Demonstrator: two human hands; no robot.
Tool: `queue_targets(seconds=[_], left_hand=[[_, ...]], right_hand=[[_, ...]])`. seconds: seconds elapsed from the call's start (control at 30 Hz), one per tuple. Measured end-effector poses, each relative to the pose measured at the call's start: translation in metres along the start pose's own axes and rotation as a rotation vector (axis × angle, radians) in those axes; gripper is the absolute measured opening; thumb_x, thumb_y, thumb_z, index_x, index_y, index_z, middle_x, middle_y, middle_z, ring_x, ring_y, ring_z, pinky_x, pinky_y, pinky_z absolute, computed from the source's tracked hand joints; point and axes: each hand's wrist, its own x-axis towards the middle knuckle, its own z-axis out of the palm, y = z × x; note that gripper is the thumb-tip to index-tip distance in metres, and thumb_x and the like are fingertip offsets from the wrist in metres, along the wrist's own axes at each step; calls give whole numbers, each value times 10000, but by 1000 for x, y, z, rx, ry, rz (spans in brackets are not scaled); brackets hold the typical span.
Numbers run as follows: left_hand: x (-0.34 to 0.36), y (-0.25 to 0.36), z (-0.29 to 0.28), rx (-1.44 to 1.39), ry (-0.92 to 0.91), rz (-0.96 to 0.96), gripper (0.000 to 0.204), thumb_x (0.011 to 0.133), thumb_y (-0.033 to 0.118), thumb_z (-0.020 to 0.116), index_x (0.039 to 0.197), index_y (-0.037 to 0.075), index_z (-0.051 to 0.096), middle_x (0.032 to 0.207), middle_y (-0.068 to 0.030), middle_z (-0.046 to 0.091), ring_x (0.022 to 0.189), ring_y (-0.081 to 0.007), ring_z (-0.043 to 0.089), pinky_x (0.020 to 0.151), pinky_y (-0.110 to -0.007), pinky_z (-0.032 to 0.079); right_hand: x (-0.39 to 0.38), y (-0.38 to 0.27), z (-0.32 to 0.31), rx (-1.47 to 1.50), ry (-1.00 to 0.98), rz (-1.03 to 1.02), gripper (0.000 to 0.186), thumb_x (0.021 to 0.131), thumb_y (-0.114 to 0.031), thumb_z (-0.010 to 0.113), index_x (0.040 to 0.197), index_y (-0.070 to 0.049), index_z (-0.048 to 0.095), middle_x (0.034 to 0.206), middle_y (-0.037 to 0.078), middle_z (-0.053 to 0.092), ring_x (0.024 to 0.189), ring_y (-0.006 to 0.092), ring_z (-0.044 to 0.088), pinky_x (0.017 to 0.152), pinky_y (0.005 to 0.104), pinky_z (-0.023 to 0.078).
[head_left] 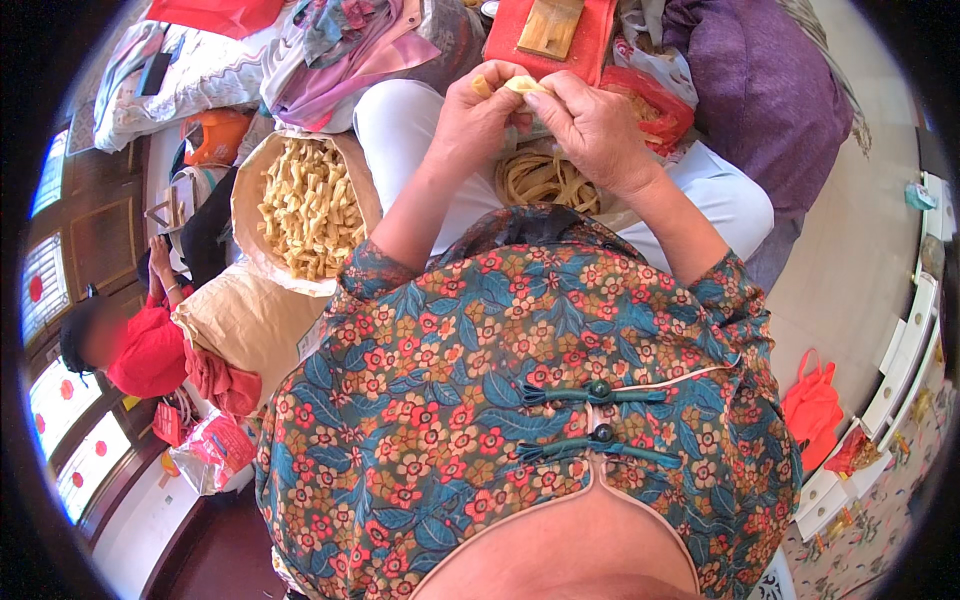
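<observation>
Above my lap, my left hand and my right hand meet with their fingers closed. Between them is a folded pale yellow strip that looks like bean curd skin. One rolled end pokes out by the left fingers. Just below the hands, between my white-trousered legs, lies a coil of similar long strips, partly hidden by my right wrist. Left of my knee, an opened paper sack is full of short knotted yellow pieces.
A small wooden board rests on a red surface beyond my hands. Beside it is a red plastic bag. Someone in purple clothing is close on the right. Another person in red is at the left.
</observation>
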Motion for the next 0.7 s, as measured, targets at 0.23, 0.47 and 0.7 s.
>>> queue_targets(seconds=[0.23, 0.47, 0.7], left_hand=[[5, 0, 6, 61, 69, -21, 122, 901, 110, 500, 934, 5, 553, 748, -14, 566, 613, -75, 540, 530, -206, 440], [4, 10, 0, 182, 54, -138, 260, 921, 249, 471, 821, 26, 559, 592, 3, 484, 486, -65, 447, 428, -211, 355], [5, 17, 11, 247, -20, -194, 317, 929, 300, 430, 721, 67, 488, 547, 22, 414, 449, -57, 362, 393, -200, 288]], right_hand=[[7, 17, 7, 792, -57, 264, 209, 876, -216, 562, 941, -33, 639, 601, -32, 536, 526, 65, 486, 461, 239, 389], [8, 5, 1, 840, -106, 418, 234, 883, -233, 561, 947, -27, 652, 574, -62, 460, 510, 9, 384, 462, 166, 310], [12, 17, 2, 971, -12, 593, 280, 898, -292, 524, 888, -25, 607, 553, -57, 451, 485, 29, 368, 453, 178, 305]])
